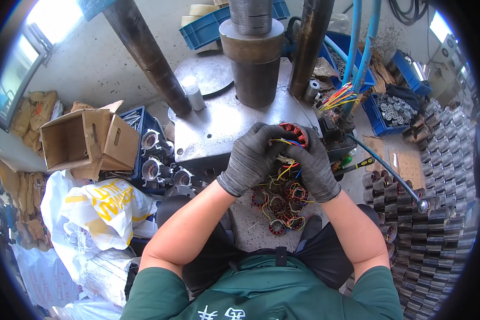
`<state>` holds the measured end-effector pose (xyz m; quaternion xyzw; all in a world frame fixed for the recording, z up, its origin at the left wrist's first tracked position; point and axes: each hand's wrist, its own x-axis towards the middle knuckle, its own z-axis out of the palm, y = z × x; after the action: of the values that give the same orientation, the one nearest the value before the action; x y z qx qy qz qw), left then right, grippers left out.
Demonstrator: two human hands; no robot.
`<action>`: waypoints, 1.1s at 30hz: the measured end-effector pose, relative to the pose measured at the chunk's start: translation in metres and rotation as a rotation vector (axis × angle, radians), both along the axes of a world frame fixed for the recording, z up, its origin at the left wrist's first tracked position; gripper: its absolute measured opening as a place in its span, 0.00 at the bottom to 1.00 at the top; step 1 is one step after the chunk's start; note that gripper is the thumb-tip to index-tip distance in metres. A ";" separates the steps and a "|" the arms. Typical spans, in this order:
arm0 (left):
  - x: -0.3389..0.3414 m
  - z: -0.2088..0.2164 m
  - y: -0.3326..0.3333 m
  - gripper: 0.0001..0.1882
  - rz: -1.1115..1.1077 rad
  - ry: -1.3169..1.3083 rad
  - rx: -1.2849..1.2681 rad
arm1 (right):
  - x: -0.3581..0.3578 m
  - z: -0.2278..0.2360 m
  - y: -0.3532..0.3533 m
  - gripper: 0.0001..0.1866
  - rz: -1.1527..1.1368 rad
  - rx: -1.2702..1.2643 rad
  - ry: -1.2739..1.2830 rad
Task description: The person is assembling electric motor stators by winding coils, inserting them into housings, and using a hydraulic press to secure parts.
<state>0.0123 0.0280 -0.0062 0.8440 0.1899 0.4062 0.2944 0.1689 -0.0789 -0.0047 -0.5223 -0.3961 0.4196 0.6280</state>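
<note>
Both my hands wear dark grey gloves and meet in front of the press's metal table (208,136). Between them is a motor stator (300,133), a ring with red windings and blue, yellow and white lead wires. My left hand (253,158) closes on its left side, with fingers bent near the wires. My right hand (319,168) wraps its right side. The glove fingers hide much of its lower part. Below, on the floor between my feet, lie several more wound stators (277,202) with loose coloured leads, partly covered by my hands.
The press ram (253,64) stands over the table between thick columns (149,53). At left are a cardboard box (66,141), metal motor housings (152,169) and white sacks (85,229). Rows of metal cylinders (437,229) fill the right; a metal lever (389,170) crosses there.
</note>
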 end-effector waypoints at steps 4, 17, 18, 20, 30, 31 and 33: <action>0.001 0.018 -0.007 0.27 0.183 0.103 -0.199 | 0.004 -0.003 -0.002 0.27 0.004 0.025 0.026; 0.009 -0.012 -0.006 0.19 -0.004 0.053 -0.512 | -0.010 -0.004 -0.007 0.23 -0.084 0.113 -0.350; 0.009 -0.017 -0.005 0.20 -0.017 0.038 -0.495 | -0.009 -0.007 -0.006 0.23 -0.085 0.112 -0.351; 0.010 -0.021 -0.004 0.21 -0.030 0.023 -0.478 | -0.004 -0.011 -0.004 0.22 -0.101 0.098 -0.213; 0.008 -0.009 -0.004 0.21 -0.145 -0.050 -0.706 | 0.000 -0.003 -0.006 0.24 -0.042 0.058 -0.116; 0.008 -0.007 -0.005 0.20 -0.121 -0.013 -0.692 | -0.002 -0.001 -0.007 0.24 -0.037 0.059 -0.145; 0.011 -0.008 -0.006 0.19 -0.089 -0.022 -0.662 | -0.004 -0.001 -0.007 0.25 -0.031 0.060 -0.173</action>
<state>0.0234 0.0221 -0.0140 0.7056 0.2715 0.3181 0.5720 0.1653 -0.0860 -0.0059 -0.5437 -0.4532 0.3510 0.6130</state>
